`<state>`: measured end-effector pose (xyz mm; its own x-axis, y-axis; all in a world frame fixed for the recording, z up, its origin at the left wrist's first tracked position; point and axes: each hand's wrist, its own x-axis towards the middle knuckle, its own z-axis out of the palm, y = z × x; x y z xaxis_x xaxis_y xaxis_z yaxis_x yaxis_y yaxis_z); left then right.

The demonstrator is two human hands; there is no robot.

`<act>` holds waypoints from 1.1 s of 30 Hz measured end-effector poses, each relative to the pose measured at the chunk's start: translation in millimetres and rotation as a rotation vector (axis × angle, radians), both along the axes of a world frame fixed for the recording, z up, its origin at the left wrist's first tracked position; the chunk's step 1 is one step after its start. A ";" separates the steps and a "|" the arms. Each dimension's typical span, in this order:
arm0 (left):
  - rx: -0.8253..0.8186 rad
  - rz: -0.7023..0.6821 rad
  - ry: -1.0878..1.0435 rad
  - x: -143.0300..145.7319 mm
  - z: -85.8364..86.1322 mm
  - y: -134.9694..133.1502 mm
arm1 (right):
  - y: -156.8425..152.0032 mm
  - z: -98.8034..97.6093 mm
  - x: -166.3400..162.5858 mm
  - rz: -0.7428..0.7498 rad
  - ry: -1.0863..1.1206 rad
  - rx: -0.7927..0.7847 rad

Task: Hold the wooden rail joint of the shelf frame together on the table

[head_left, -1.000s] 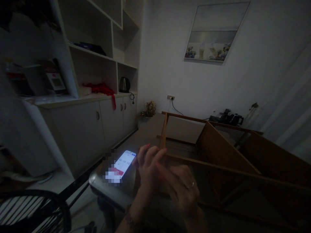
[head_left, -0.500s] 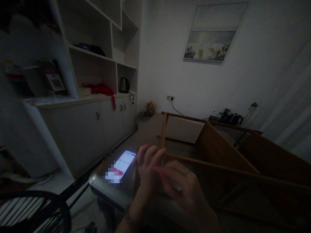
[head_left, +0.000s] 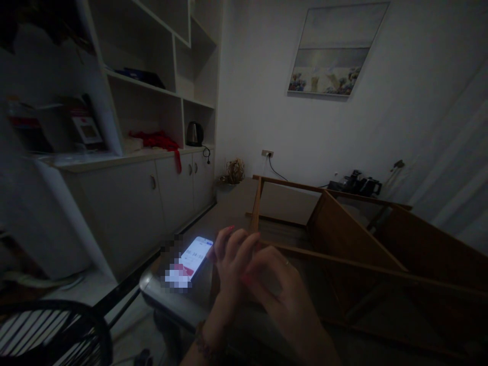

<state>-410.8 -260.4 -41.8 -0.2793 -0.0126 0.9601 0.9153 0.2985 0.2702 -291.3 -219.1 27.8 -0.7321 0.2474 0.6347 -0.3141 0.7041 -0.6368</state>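
Observation:
My left hand (head_left: 232,262) is raised over the near end of the table, its fingers curled and a bracelet on the wrist. Close against its palm side, my right hand (head_left: 284,290) pinches with thumb and forefinger; a ring shows on one finger. Whatever lies between the two hands is too small and dark to make out. Just left of my left hand, a lit phone (head_left: 197,254) with a timer on its screen rests on the table (head_left: 232,206). Beyond and right of my hands lies a brown wooden shelf frame (head_left: 324,256) on its side.
A black round-backed chair (head_left: 53,330) stands at the lower left. White cabinets (head_left: 125,213) line the left wall, with a kettle (head_left: 194,133) and red cloth (head_left: 158,140) on top. Dark appliances (head_left: 358,184) sit behind the frame, below a picture (head_left: 337,56).
My right hand has shifted slightly, its fingers bending more and its pinch moving a little against my left hand. My left hand, the phone and the wooden frame stay in place.

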 end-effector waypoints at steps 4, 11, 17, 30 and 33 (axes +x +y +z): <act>0.023 -0.020 -0.011 2.2 4.8 -0.9 | -1.6 -6.3 -5.1 -0.126 0.126 0.133; 0.049 0.014 0.017 4.1 10.1 0.3 | 3.3 -20.2 -17.8 -0.204 0.325 0.522; 0.001 0.001 -0.036 6.9 11.7 -2.9 | 0.4 -10.0 -18.4 -0.313 0.391 0.723; -0.025 -0.031 -0.048 5.2 4.6 -2.1 | -10.2 -26.1 -12.8 -0.320 0.368 0.233; -0.015 -0.018 -0.034 4.2 4.7 -2.1 | -10.8 -24.3 -6.7 -0.156 0.248 0.090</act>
